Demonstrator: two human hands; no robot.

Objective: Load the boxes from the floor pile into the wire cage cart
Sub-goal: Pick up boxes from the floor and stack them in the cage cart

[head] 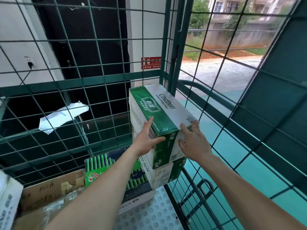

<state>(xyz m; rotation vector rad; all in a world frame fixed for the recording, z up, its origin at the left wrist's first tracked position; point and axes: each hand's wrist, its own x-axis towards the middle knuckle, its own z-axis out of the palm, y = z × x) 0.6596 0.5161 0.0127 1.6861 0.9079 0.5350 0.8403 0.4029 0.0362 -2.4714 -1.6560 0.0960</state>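
Observation:
A green and white Cestbon water box sits on top of another white and green box in the far right corner of the green wire cage cart. My left hand lies against the top box's near left corner, index finger stretched along its green top and thumb on its front face. My right hand presses the near right corner with straight spread fingers. Neither hand curls round the box.
A green striped carton and a brown cardboard box lie lower in the cart on its perforated metal floor. A white box shows at the left edge. Beyond the right mesh wall lies teal floor and a street.

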